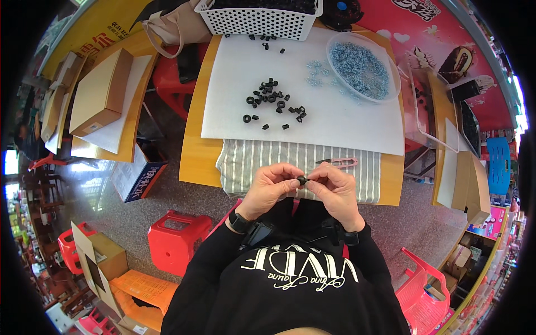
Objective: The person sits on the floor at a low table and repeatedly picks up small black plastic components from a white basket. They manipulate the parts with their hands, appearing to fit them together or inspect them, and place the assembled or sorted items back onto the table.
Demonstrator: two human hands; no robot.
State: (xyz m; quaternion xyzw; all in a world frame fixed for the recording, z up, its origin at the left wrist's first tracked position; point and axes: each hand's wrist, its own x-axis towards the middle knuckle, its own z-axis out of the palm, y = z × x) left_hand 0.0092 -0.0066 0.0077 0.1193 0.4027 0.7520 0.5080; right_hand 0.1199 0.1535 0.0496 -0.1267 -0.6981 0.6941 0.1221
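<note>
Above the near edge of the table, my left hand (pixel 271 188) and my right hand (pixel 338 192) meet, fingertips pinched. Between them is a small round black part (pixel 302 180), held from both sides; the fingers hide some of it. Just beyond my right hand, pink-handled thread snips (pixel 341 162) lie on a grey striped cloth (pixel 245 159). Farther off, a loose group of small black ring-shaped and blocky parts (pixel 272 99) is scattered over a white foam sheet (pixel 234 67). To its right a round clear tray (pixel 395 84) holds a mass of tiny pale-blue pieces (pixel 360 67), some spilled beside it.
A white perforated basket (pixel 262 22) full of black parts stands at the table's far edge, near a beige bag (pixel 176 25). A red stool (pixel 176 240) is at left, a pink chair (pixel 427 290) at lower right. Cardboard boxes (pixel 100 92) sit on the left table.
</note>
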